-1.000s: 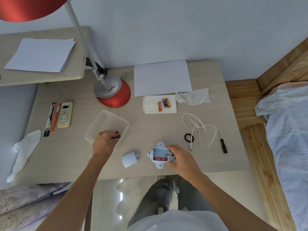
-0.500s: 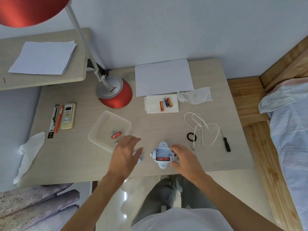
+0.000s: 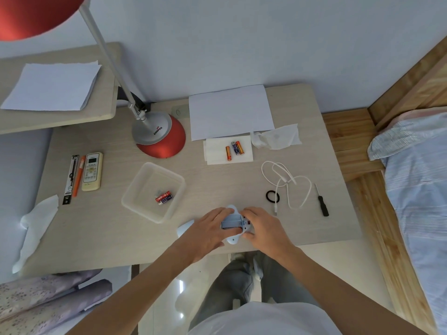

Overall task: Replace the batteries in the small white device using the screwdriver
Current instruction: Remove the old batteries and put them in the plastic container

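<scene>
White device (image 3: 234, 227) lies w/ its back up at near edge of worktop (image 3: 101, 228), batt. compartment open, between both hands. Left hand (image 3: 210, 228) lies flat on device's left side, fingers spread, not gripping. Right hand (image 3: 262, 226) curls round device's right end, thumb and fingers pinching it. Clear tray (image 3: 153, 191) just left of and behind device, holds two red batteries (image 3: 164, 197). Three more batteries (image 3: 234, 149) on a tissue well behind device. Screwdriver (image 3: 321, 201) lies well right of device, past white cable (image 3: 287, 182), untouched.
</scene>
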